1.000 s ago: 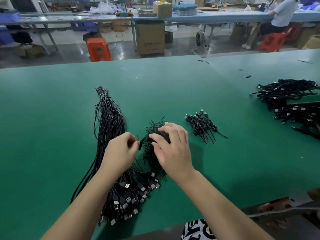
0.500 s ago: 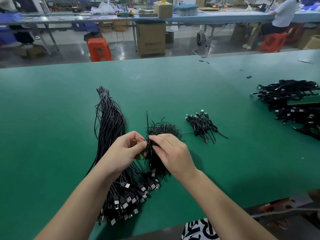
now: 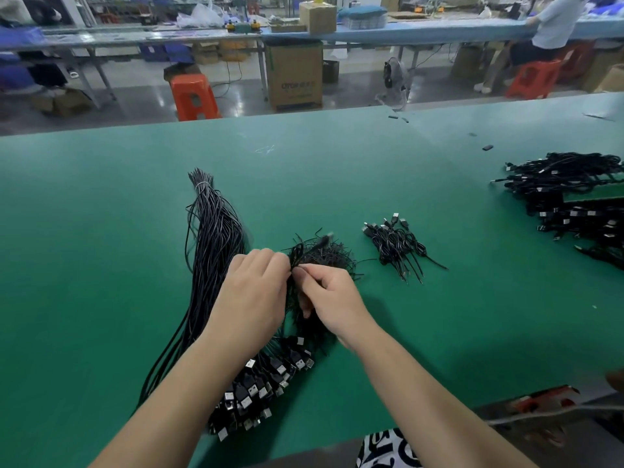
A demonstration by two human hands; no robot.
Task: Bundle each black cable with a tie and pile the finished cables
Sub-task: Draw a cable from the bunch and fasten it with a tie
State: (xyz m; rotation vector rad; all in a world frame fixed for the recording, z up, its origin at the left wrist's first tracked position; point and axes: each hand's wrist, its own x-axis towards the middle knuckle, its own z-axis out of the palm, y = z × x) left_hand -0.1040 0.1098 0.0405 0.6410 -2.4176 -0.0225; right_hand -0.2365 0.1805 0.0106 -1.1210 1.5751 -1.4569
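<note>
A long bundle of loose black cables (image 3: 216, 238) lies on the green table (image 3: 101, 265), with its USB plugs (image 3: 256, 390) fanned out near the front edge. Just right of it is a heap of thin black ties (image 3: 324, 255). My left hand (image 3: 253, 298) grips a folded black cable (image 3: 297, 255) above that heap. My right hand (image 3: 331, 302) pinches a thin tie at the same spot, fingertips touching the left hand's. A small pile of tied cables (image 3: 398, 244) lies further right.
A large heap of black cables (image 3: 570, 201) lies at the table's right edge. Small black scraps (image 3: 486, 147) dot the far right of the table. Beyond the far edge stand an orange stool (image 3: 194, 96), a cardboard box (image 3: 293, 76) and a seated person (image 3: 547, 32).
My right hand left the tie heap with a tie and came over to my left hand. Both hands now meet at the folded cable, slightly higher than before.
</note>
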